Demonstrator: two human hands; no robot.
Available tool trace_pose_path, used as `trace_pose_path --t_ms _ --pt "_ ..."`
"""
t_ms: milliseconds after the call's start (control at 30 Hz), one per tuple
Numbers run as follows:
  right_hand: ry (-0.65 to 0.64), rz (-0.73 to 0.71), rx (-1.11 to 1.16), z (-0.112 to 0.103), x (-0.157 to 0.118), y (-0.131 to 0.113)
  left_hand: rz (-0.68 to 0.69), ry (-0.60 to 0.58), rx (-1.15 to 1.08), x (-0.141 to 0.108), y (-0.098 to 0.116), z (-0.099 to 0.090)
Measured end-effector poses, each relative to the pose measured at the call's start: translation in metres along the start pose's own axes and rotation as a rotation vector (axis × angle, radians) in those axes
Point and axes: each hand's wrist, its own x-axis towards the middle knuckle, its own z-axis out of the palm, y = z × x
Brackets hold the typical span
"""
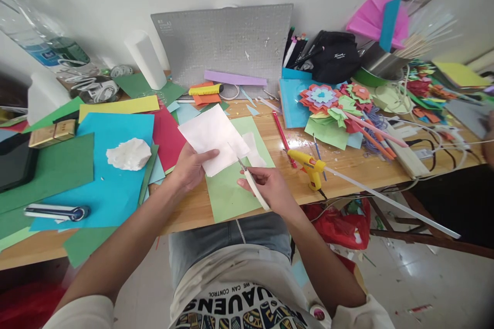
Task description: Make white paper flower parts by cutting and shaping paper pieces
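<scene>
A white sheet (pixel 210 136) with a jagged edge, paper or thin cloth, is pinched in my left hand (pixel 192 165), thumb on top. My right hand (pixel 269 188) grips a pair of scissors (pixel 254 187) with pale handles. Their blades point up and left, against the sheet's lower right part. How far the blades are apart I cannot make out. Another white piece (pixel 253 151) is at the sheet's right side, over a light green paper (pixel 227 200) on the table. To the right lies a yellow glue gun (pixel 311 164) with a long glue stick.
Blue paper (pixel 116 193) with a crumpled white lump (pixel 129 154) and a box cutter (pixel 57 212) lie left. A grey cutting mat (pixel 227 43) leans on the wall. Paper flowers (pixel 322 96), a red pencil (pixel 283 139) and a power strip (pixel 409 157) are right.
</scene>
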Motion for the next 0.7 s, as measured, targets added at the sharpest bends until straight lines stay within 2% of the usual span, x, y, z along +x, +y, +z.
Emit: trace_pose_path --t_ms 433,700 --pt "-0.024 0.021 0.003 0.0006 -0.0019 0.0041 -0.024 0.081 0.013 -0.0005 0.0008 0.0017" --pt "-0.016 0.028 -0.058 0.0019 -0.0051 0.0062 -0.037 0.065 0.026 0.0006 -0.0006 -0.0008"
